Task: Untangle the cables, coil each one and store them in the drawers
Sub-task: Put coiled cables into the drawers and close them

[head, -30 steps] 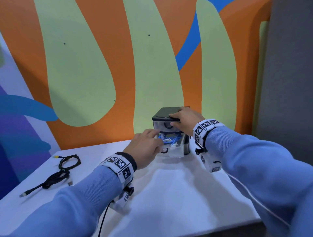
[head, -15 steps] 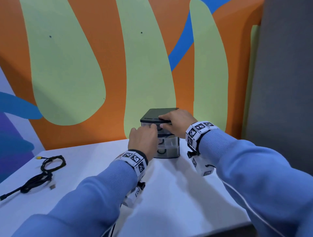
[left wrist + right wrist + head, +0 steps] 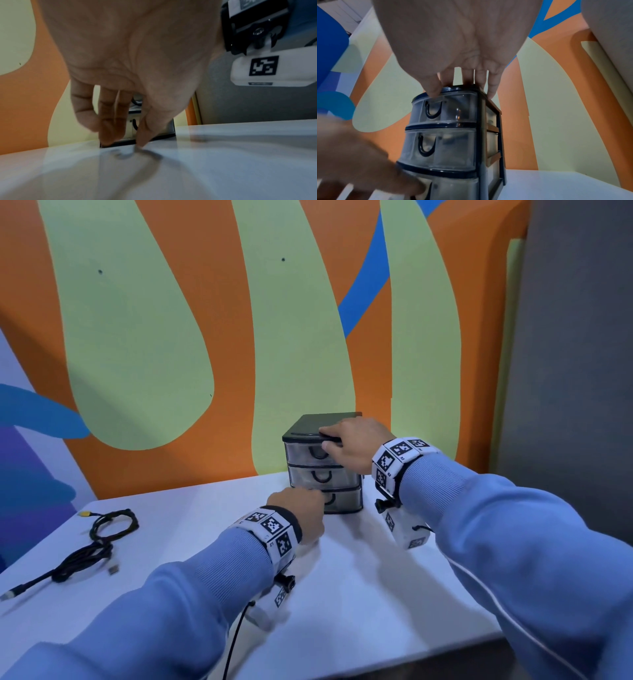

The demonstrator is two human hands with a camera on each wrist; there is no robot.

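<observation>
Right hand (image 3: 354, 444) sat on top of the three-drawer organizer (image 3: 323, 463) at the back of the white table (image 3: 359, 594) — fingers straight across the black lid, thumb down at the top drawer front. Left hand (image 3: 301, 513) was low at the bottom drawer (image 3: 342, 498), fingertips (image 3: 109, 136) against its front; whether they pinched anything, can't tell. All three drawers looked pushed in. Black cable bundle (image 3: 92, 542) lay well apart at the table's left edge — loosely looped.
</observation>
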